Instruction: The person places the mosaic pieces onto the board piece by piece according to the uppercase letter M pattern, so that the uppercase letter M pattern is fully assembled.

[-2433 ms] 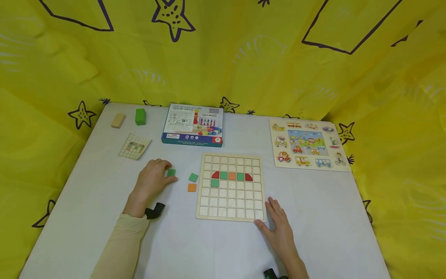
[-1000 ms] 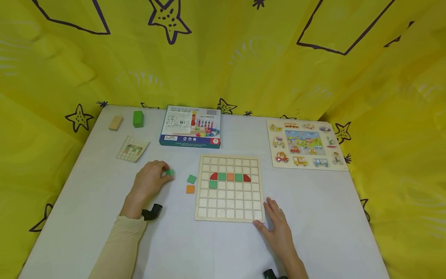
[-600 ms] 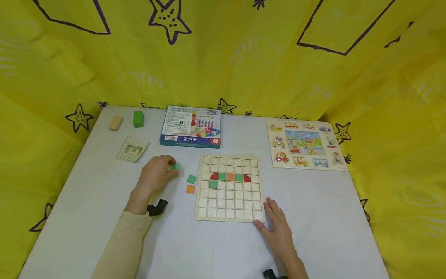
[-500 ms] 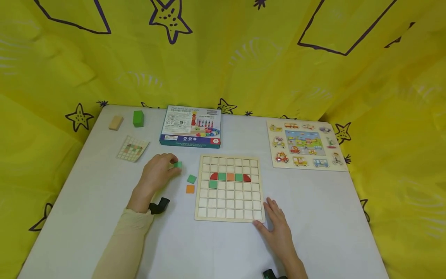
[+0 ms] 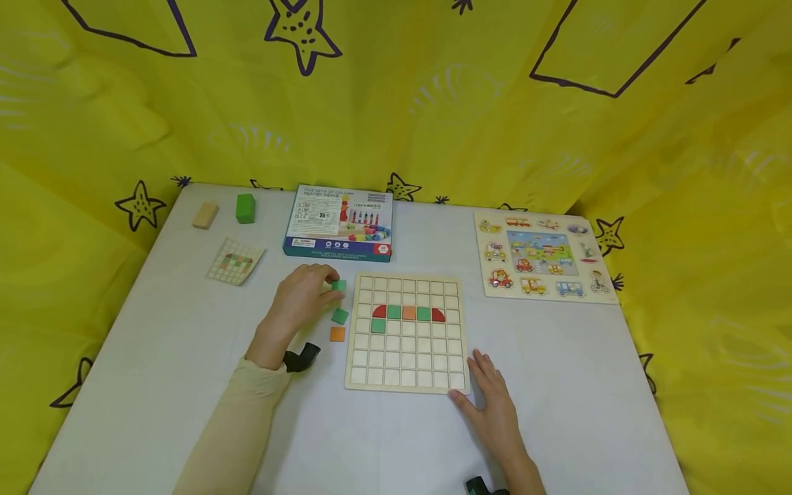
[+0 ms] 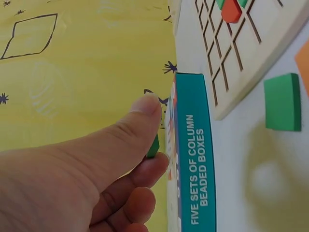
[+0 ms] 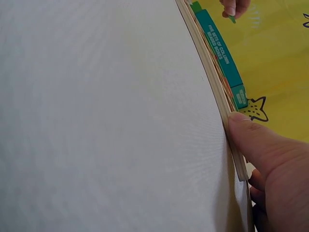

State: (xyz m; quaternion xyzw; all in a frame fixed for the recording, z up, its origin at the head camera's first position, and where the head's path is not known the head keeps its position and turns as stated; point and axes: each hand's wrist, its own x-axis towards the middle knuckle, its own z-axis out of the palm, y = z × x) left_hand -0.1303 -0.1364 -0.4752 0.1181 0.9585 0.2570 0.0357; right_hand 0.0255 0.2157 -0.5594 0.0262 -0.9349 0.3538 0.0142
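Note:
My left hand [image 5: 301,297] pinches a green square tile [image 5: 338,286] between thumb and fingers, just left of the wooden grid board [image 5: 408,359]. In the left wrist view only a sliver of that tile [image 6: 153,147] shows behind the thumb. On the board, red quarter-round tiles [image 5: 438,315] end a row of green and orange squares, and one green square [image 5: 378,326] lies below its left end. Another green tile [image 5: 339,316] and an orange tile [image 5: 337,334] lie loose beside the board. My right hand [image 5: 495,411] rests at the board's near right corner, its thumb touching the edge.
A patterned paper card [image 5: 234,262] lies at the left, below a plain wooden block [image 5: 206,215] and a green block [image 5: 245,209]. A flat printed box [image 5: 337,223] lies behind the board. At the back right is a vehicle picture puzzle [image 5: 544,258]. Yellow cloth [image 5: 396,103] hangs behind the table.
My left hand has picked up the green tile and carried it right and slightly away, toward the board. My right hand stays at the board's corner.

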